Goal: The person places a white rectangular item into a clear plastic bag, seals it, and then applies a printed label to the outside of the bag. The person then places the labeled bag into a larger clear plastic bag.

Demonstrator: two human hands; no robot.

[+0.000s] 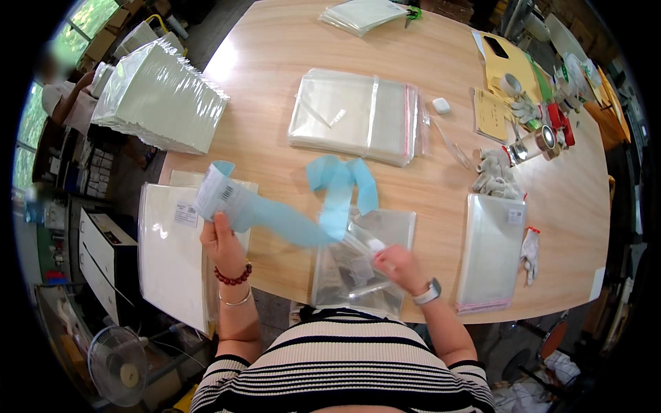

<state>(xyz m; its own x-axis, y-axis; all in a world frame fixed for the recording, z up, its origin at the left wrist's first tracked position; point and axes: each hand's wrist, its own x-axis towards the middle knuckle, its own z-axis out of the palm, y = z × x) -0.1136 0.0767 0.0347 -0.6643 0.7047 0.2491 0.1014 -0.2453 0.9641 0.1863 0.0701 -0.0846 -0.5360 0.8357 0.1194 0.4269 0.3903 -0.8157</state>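
Note:
My left hand (222, 241) is closed on a roll of white labels (219, 196) with light blue backing, held up over the left of the table. From the roll a blue strip (286, 219) runs right, and its curled tail (337, 180) lies at the table's middle. My right hand (401, 267) is closed, fingers pinched, above a clear plastic bag (398, 230) near the front edge. A small white piece (376, 244) and blurred clear film show at its fingertips; what exactly it grips I cannot make out.
White sheets in clear wrap (169, 255) lie left, below a tall wrapped stack (162, 96). Clear bags are piled mid-table (337, 113) and at right (492, 248). Gloves (494, 175), a glass jar (530, 146) and tape (509, 84) sit farther right. Another person (62, 96) is at far left.

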